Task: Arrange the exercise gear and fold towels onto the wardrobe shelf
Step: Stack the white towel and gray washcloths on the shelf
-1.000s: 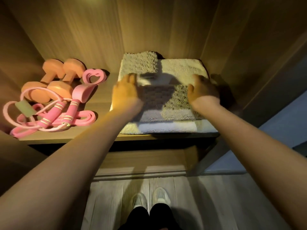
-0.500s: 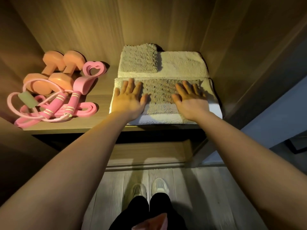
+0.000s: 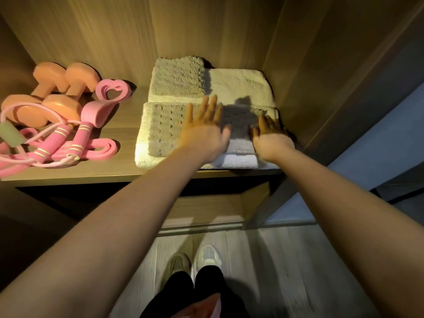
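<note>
Well to the left of the left hand's fingers, two orange dumbbells (image 3: pixel 57 92) lie side by side on the wooden shelf (image 3: pixel 124 125), their bars slanting from front left toward back right. Over and in front of them lies a pink skipping rope (image 3: pixel 58 138), its handles slanted the same way. On it is a pale green tag (image 3: pixel 9 134) - too blurred to read. A pink heart-shaped ring (image 3: pixel 113 90) and a flat pink band (image 3: pixel 101 149) lie nearer the fingers.

The left hand (image 3: pixel 204 134) lies flat on the front towel (image 3: pixel 160 131), fingers straight and spread, holding nothing. This folded towel has its long side running left to right along the shelf's front edge. Just past the fingertips, the rear towel (image 3: pixel 241 88) lies the same way, against the back wall.

The right hand (image 3: pixel 270 136) rests on the front towel's right end - fingers extended toward the back, in shadow, gripping nothing.
</note>
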